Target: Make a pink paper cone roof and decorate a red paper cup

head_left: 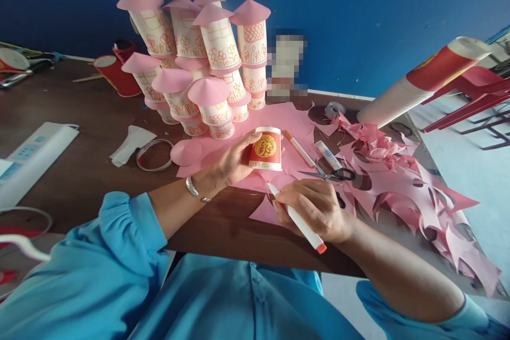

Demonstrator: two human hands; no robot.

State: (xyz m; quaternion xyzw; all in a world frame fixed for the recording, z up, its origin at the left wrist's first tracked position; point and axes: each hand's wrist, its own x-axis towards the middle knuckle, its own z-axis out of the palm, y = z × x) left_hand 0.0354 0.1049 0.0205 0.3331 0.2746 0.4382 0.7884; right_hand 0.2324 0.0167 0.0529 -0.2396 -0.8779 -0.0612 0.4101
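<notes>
My left hand (236, 159) is closed around a paper cup (266, 150), red with a yellow emblem and white bands; small yellow drawings show along its lower band. In my right hand (314, 207) is a white marker (300, 223) with a red-orange end, its writing tip pointing up-left just below the cup, apart from it. Beneath the cup lies a pink paper sheet (274, 117). Beyond it stand several stacked white cups (221, 45) with pink cone roofs and drawn flowers. Scissors (330, 174), a glue stick (328, 155) and an orange-and-white marker (298, 149) lie close to my right hand.
Pink paper scraps (398, 170) spread over the table's right side. A long stack of cups (398, 90) leans at the right rear. A tape roll (154, 155), crumpled white paper (131, 146) and a power strip (35, 159) lie left. A blue wall (358, 21) rises behind.
</notes>
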